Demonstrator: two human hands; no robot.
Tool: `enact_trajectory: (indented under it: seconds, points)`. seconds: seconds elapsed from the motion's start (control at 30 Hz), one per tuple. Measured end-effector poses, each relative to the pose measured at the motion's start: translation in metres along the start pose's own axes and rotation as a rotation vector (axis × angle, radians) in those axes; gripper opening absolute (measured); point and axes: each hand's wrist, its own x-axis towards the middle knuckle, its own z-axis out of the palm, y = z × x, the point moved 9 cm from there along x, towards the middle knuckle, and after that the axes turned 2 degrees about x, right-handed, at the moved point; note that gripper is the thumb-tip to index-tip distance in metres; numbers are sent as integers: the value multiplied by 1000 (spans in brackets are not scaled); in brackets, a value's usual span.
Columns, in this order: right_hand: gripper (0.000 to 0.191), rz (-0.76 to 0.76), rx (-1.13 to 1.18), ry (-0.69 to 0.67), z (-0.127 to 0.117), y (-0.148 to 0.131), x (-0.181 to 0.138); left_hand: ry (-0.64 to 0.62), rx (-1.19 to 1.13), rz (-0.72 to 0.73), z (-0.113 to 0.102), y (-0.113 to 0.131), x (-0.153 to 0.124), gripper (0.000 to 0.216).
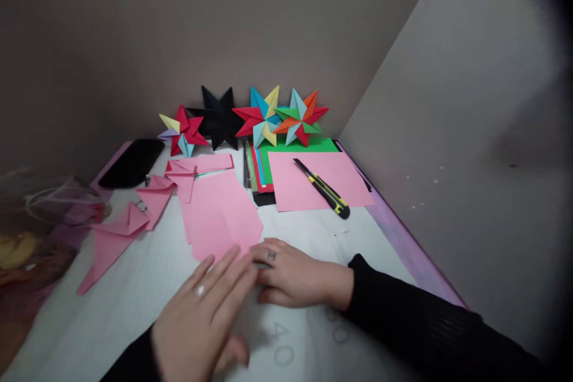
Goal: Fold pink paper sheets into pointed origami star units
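Observation:
My left hand (203,313) lies flat with its fingers stretched out, pointing toward the near corner of a folded pink paper sheet (221,212) on the white mat (134,286). My right hand (290,274) rests on the mat just to its right, fingers curled and pressed at the same paper corner. The fingertips of both hands meet there. Neither hand lifts anything.
Several folded pink pieces (120,230) lie to the left. A yellow-black utility knife (324,189) rests on a pink sheet (313,182) atop stacked coloured paper. Coloured origami stars (268,116) and a black star (219,116) lean on the back wall. A black case (132,162) lies far left.

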Motion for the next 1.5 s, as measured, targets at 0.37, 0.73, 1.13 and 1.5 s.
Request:
enact_trajectory:
  seconds: [0.37,0.73,1.13,1.5]
  points:
    - [42,-10,38,-4,3,-2,-1,-75,167,-253,25,-34,10,97]
    - [57,439,-141,90,1,50,-10,12,179,-312,18,-37,9,98]
    - [51,170,70,91,0,18,-3,-57,126,-327,16,-36,12,95]
    - [18,569,629,734,-27,71,-37,698,-718,-509,-49,-84,-10,53]
